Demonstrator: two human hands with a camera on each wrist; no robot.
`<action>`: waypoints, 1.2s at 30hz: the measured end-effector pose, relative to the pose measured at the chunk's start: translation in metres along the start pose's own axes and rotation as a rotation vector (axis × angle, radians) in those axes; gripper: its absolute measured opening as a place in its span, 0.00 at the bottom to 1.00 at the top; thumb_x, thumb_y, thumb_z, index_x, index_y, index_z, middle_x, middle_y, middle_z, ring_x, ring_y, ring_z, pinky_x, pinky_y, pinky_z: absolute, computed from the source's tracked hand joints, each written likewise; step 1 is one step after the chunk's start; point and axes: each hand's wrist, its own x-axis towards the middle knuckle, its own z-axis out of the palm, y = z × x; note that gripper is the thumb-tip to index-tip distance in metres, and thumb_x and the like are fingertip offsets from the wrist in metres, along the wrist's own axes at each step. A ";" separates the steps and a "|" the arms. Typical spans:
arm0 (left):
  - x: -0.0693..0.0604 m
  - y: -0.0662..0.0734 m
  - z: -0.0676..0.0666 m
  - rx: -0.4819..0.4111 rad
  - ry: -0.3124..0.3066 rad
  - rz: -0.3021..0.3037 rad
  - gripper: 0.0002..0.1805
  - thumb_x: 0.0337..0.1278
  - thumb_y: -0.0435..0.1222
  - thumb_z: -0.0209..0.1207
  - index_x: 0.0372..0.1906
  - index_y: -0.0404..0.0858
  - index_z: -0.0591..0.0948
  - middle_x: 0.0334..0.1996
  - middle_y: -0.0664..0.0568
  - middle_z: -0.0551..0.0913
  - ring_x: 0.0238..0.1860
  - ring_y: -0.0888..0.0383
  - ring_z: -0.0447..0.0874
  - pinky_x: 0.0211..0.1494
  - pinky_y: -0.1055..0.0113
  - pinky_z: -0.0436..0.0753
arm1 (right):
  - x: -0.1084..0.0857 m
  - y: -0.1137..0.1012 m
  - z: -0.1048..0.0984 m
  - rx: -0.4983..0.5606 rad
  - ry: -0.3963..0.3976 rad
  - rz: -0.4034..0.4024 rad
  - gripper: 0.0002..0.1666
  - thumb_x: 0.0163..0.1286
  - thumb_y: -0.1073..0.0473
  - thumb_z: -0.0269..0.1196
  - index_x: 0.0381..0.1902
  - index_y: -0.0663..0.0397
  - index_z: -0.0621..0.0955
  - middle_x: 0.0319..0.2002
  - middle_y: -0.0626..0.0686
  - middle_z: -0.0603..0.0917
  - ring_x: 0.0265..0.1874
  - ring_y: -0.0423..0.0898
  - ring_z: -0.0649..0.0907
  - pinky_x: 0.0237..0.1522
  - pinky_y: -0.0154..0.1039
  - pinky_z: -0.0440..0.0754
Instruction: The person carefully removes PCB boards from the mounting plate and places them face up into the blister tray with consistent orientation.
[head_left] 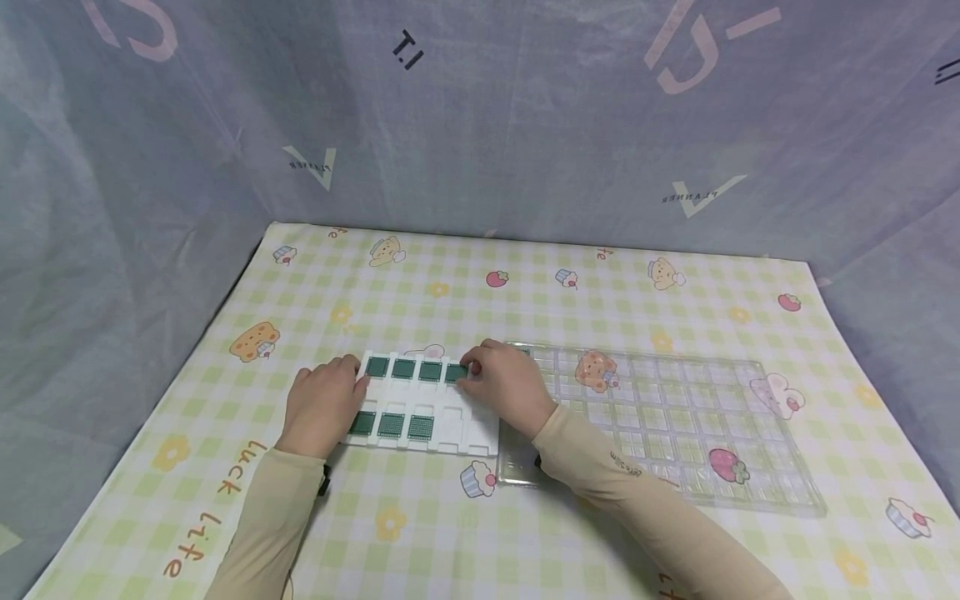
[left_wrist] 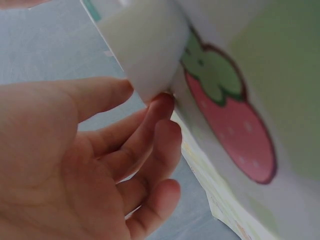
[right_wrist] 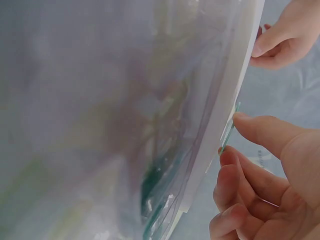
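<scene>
A white tray (head_left: 480,435) lies on the tablecloth, holding two rows of small green circuit boards (head_left: 421,427). My left hand (head_left: 322,406) grips its left end; in the left wrist view the thumb (left_wrist: 107,95) and fingertips meet at the tray's corner. My right hand (head_left: 512,383) is over the tray's far right part, pinching a green circuit board (right_wrist: 229,134) between thumb and fingertips. That board stands on edge at the tray in the right wrist view. Lower right pockets of the tray hold no board.
Just right of the white tray, a clear plastic compartment tray (head_left: 757,364) lies flat, partly under my right forearm. A green board (head_left: 523,352) shows in its far left compartment. A fabric curtain (head_left: 480,125) surrounds the back and sides of the table.
</scene>
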 end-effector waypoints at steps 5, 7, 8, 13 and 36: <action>0.000 0.000 0.000 0.001 -0.013 -0.006 0.17 0.73 0.39 0.57 0.53 0.28 0.81 0.43 0.37 0.87 0.43 0.40 0.86 0.50 0.45 0.76 | -0.001 0.000 -0.001 -0.004 0.000 -0.001 0.15 0.62 0.52 0.75 0.45 0.50 0.90 0.32 0.46 0.85 0.27 0.40 0.79 0.33 0.35 0.78; 0.000 0.000 0.001 0.001 -0.014 -0.005 0.17 0.73 0.39 0.57 0.53 0.28 0.81 0.43 0.37 0.87 0.42 0.40 0.86 0.50 0.45 0.76 | -0.001 0.000 -0.001 -0.002 0.003 -0.006 0.15 0.61 0.52 0.75 0.45 0.49 0.90 0.32 0.46 0.85 0.27 0.40 0.78 0.33 0.35 0.78; 0.000 0.000 0.001 0.002 -0.012 -0.004 0.17 0.73 0.39 0.57 0.53 0.28 0.81 0.42 0.37 0.87 0.42 0.40 0.86 0.49 0.45 0.76 | -0.002 0.000 -0.001 -0.001 0.006 -0.010 0.15 0.61 0.52 0.75 0.44 0.49 0.90 0.32 0.46 0.85 0.27 0.40 0.78 0.33 0.34 0.78; 0.000 0.000 0.000 0.004 -0.008 -0.001 0.18 0.73 0.39 0.57 0.54 0.28 0.81 0.43 0.37 0.87 0.43 0.39 0.86 0.50 0.45 0.76 | -0.005 -0.002 -0.004 0.007 0.018 -0.035 0.15 0.61 0.51 0.76 0.44 0.49 0.90 0.31 0.45 0.85 0.27 0.39 0.78 0.32 0.33 0.77; 0.000 -0.001 0.000 0.014 -0.010 0.004 0.18 0.73 0.39 0.57 0.54 0.28 0.81 0.43 0.37 0.87 0.43 0.40 0.86 0.50 0.45 0.76 | -0.022 -0.005 -0.021 0.006 0.059 -0.026 0.15 0.60 0.51 0.76 0.44 0.46 0.90 0.33 0.44 0.85 0.25 0.37 0.77 0.27 0.30 0.73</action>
